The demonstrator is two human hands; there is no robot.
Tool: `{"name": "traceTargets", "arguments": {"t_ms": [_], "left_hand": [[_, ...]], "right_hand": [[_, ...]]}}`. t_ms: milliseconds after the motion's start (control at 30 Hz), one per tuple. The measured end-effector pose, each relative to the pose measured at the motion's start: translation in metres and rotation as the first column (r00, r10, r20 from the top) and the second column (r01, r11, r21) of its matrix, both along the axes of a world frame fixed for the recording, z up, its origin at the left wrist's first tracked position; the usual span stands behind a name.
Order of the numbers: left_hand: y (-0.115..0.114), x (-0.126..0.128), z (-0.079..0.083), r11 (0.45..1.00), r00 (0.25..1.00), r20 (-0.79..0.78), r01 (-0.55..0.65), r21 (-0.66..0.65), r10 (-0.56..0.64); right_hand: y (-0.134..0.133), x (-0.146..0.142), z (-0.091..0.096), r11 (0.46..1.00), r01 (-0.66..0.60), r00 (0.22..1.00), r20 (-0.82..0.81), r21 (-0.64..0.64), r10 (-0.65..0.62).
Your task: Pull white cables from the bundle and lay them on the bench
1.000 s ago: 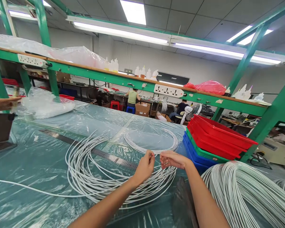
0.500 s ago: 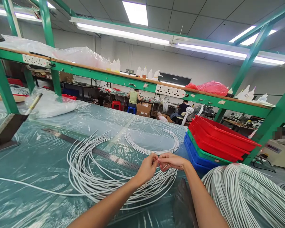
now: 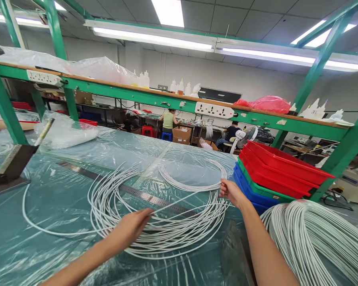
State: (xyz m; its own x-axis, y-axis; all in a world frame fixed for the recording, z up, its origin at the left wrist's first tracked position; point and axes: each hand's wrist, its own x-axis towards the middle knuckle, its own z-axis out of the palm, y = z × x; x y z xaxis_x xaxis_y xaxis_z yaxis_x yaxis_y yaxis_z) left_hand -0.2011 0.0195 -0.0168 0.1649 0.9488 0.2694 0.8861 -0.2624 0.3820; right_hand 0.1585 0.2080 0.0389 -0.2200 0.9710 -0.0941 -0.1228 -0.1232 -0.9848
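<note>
My left hand [image 3: 130, 227] and my right hand [image 3: 231, 192] are spread apart, each pinching the same thin white cable [image 3: 185, 197], which stretches taut between them. Under the cable lies a large loose coil of white cables [image 3: 155, 234] on the plastic-covered green table [image 3: 56, 202]. A smaller white coil [image 3: 193, 174] rests just beyond it, near my right hand. From my left hand the cable trails off in a wide loop [image 3: 32, 222] to the left.
A metal ruler strip [image 3: 107, 186] runs across the table. Stacked red, green and blue trays [image 3: 274, 174] stand at the right, a thick bundle of white cables [image 3: 310, 238] in front of them. A cutter base [image 3: 10, 165] and plastic bags [image 3: 62, 133] sit left. People work in the background.
My hands were together over the big coil; now they have pulled apart, left hand down-left, right hand to the right, drawing the cable straight. The trailing cable has curved into a loop.
</note>
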Motion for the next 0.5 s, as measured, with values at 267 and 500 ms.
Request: {"name": "traceTargets", "arguments": {"t_ms": [267, 500], "left_hand": [[-0.035, -0.15, 0.019, 0.952, 0.836, -0.46, -0.233, 0.198, 0.3], [-0.053, -0.205, 0.022, 0.781, 0.657, -0.547, -0.624, -0.008, 0.519]], "right_hand": [[-0.001, 0.014, 0.001, 0.852, 0.519, 0.854, 0.094, -0.072, -0.512], [0.009, 0.026, -0.014, 0.787, 0.613, 0.763, 0.207, 0.07, -0.612]]}}
